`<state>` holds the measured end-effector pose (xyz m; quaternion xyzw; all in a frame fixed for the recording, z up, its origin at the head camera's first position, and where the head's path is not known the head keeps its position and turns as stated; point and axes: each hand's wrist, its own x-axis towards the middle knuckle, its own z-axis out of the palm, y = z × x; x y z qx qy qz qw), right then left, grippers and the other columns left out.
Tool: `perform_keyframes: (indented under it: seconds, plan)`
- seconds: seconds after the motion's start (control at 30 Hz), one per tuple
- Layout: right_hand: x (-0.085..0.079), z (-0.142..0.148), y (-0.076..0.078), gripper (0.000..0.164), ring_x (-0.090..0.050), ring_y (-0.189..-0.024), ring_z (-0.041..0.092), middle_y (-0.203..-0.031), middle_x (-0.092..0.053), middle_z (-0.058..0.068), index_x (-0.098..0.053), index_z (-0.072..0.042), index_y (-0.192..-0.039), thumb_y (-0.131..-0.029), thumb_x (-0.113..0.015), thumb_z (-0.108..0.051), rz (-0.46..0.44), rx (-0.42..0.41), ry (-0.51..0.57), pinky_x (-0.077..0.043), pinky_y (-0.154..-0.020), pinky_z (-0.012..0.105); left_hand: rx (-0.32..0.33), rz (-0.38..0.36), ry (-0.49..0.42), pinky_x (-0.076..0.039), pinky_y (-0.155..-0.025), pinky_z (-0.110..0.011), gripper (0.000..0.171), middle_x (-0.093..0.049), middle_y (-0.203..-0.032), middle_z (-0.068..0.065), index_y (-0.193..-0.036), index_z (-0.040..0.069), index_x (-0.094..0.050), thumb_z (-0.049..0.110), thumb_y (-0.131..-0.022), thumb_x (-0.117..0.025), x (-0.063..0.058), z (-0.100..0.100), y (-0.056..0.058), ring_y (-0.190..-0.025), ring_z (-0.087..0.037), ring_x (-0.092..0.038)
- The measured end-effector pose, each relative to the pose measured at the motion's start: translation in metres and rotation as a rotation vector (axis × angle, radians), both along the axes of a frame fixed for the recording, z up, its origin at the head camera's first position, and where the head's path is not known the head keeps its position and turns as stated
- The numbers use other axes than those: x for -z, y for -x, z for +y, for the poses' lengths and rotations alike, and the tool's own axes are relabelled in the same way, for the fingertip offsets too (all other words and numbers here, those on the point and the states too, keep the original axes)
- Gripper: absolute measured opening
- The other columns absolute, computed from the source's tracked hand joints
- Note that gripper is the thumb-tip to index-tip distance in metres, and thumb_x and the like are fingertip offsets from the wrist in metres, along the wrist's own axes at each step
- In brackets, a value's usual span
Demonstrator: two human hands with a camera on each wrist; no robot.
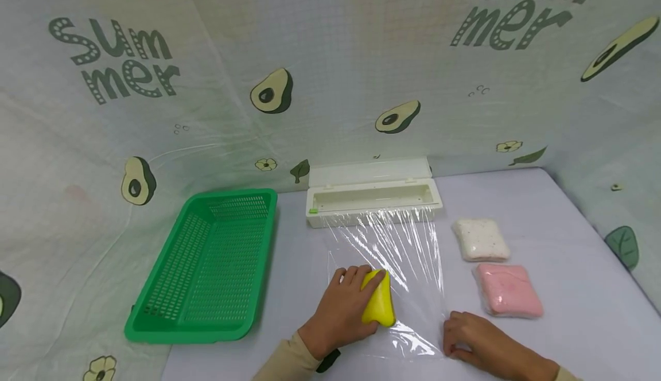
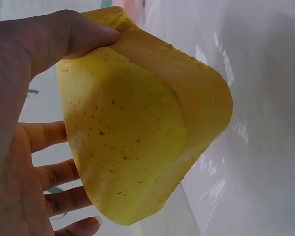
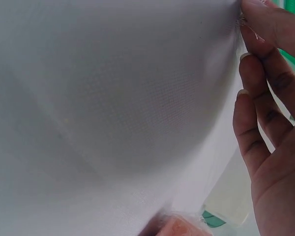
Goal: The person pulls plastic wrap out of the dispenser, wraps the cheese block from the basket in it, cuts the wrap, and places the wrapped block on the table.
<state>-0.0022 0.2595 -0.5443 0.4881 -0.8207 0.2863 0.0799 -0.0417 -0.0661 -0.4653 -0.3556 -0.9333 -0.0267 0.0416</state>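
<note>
My left hand (image 1: 347, 306) grips a yellow sponge (image 1: 381, 303) over the stretched cling film (image 1: 413, 289). In the left wrist view, the thumb lies on one side of the sponge (image 2: 123, 128) and the other fingers reach behind it; its surface has brown specks. My right hand (image 1: 475, 338) pinches the near right corner of the film between thumb and forefinger, as the right wrist view shows beside the fingers (image 3: 258, 115). From the white cling film dispenser (image 1: 338, 219), lid raised, the film runs toward me over the table.
To the left lies a green plastic basket (image 1: 263, 266) with mesh walls. On the right, a white block (image 1: 481, 239) and a pink block (image 1: 508, 290), both wrapped in clear film, sit near my right hand. A printed cloth (image 1: 330, 37) hangs behind the table (image 1: 516, 197).
</note>
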Motion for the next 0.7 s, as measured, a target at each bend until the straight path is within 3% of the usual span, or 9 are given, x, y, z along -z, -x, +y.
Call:
perform_keyframes:
  seconds: [0.3,0.7]
  plan:
    - [-0.001,0.002,-0.001,0.025,-0.054,-0.085,-0.004,-0.092,-0.061,-0.022,-0.073,-0.032,-0.083,-0.072,-0.090,-0.016,-0.055,-0.005,-0.025,-0.038,-0.073,0.009,0.041,0.000,0.003,-0.046,-0.104,-0.038,0.086,-0.059,-0.137,0.000,-0.152,0.022,-0.053,0.053,-0.079,-0.084,0.013,0.011,-0.009,-0.122,-0.018,-0.054]
    - [-0.003,0.001,0.000,0.028,-0.053,-0.086,-0.006,-0.093,-0.059,-0.023,-0.073,-0.034,-0.083,-0.071,-0.091,-0.016,-0.030,-0.002,-0.025,-0.038,-0.075,0.008,0.042,0.021,0.038,-0.045,-0.103,-0.037,0.087,-0.059,-0.135,0.001,-0.152,0.022,-0.053,0.057,-0.079,-0.083,0.021,0.018,-0.014,-0.119,-0.017,-0.054]
